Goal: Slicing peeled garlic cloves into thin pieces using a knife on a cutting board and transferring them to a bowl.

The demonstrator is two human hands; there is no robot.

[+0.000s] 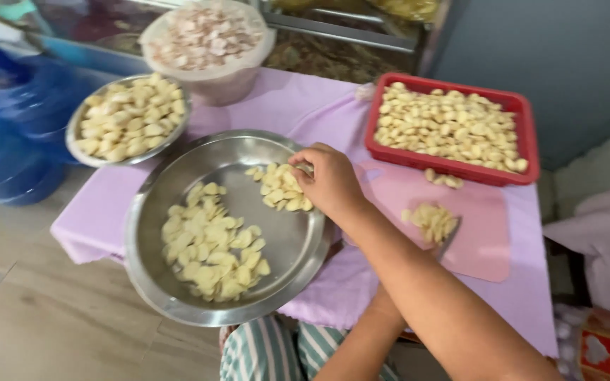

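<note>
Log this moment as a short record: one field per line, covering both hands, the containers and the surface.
right hand: reaches across into the large steel bowl, fingers on a small pile of garlic slices
left hand: hidden under the right forearm
other slices: spread over the bowl's left half
cutting board: pink, holds a heap of cut garlic and a knife blade
red tray: peeled cloves
small steel bowl: peeled cloves
surface: lilac tablecloth

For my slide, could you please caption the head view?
A hand drops garlic slices into a steel bowl beside a red tray.
</note>
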